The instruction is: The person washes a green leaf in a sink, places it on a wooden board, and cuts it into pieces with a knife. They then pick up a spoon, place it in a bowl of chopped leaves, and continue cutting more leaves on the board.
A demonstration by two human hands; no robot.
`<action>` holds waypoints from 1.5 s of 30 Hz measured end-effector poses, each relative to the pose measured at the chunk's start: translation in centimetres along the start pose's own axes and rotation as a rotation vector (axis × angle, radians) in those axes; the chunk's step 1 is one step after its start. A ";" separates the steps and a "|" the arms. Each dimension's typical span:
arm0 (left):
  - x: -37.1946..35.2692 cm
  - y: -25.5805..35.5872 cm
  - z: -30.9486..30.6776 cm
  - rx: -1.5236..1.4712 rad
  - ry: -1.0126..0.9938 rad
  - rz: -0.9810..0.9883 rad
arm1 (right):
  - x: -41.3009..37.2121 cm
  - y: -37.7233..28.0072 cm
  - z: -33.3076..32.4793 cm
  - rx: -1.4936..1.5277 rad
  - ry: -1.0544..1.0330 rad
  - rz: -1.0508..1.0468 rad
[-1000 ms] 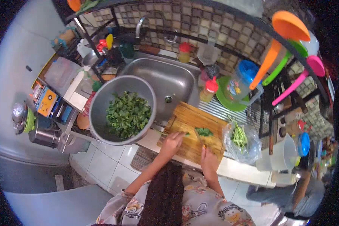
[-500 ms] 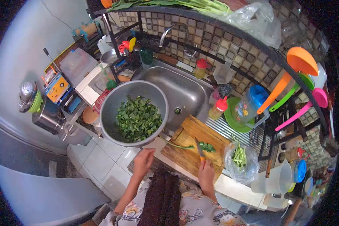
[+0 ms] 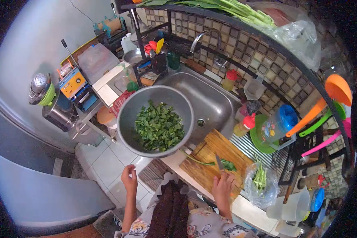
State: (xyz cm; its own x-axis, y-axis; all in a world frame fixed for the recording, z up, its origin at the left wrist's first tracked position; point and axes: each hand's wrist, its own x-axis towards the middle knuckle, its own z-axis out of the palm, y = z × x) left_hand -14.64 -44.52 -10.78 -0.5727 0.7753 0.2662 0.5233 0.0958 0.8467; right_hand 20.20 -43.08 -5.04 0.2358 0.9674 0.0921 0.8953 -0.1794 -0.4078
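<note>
Right hand (image 3: 223, 186) clasped on knife (image 3: 219, 162), blade on cutting board (image 3: 204, 152) beside greens (image 3: 229, 165) — left hand (image 3: 129, 178) off the board's left edge, curl indiscernible.

From my feed, the white tiled counter (image 3: 246, 210) runs from the middle of the frame down to the lower right. A wooden cutting board (image 3: 210, 150) lies flat on it at lower centre, with a leafy green stalk (image 3: 197, 160) and the blade of a knife (image 3: 219, 162) on its top. Just right of the board sits a clear plastic bag (image 3: 261, 186) of green stems, then a white jug (image 3: 291, 204) at the lower right. A big metal bowl (image 3: 127, 115) of chopped greens rests at the counter's left end, beside the sink (image 3: 214, 99).
</note>
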 end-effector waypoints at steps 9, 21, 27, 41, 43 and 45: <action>6.4 -5.4 -3.2 0.130 0.164 -0.021 | 3.8 -4.7 1.9 -0.122 -0.052 0.071; 32.8 2.9 -0.4 -0.048 -0.061 0.151 | 8.3 -10.3 4.1 -0.067 -0.016 0.154; 44.1 8.2 12.8 -0.256 -0.260 0.374 | 10.5 -10.5 5.7 -0.020 0.084 0.095; 47.8 12.6 21.5 -0.183 -0.077 0.413 | 11.1 -11.4 6.2 0.058 0.159 0.093; 48.1 12.4 21.0 -0.233 0.010 0.580 | 11.5 -11.7 5.9 0.080 0.143 0.093; 47.9 13.2 20.0 -0.293 0.004 0.518 | 11.8 -11.7 5.7 0.101 0.126 0.096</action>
State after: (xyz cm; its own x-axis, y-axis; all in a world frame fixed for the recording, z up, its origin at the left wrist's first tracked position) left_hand -22.53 6.38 3.95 -0.2916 0.6728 0.6800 0.5395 -0.4713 0.6977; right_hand 10.31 -28.55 -4.39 0.3696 0.9156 0.1583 0.8251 -0.2450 -0.5091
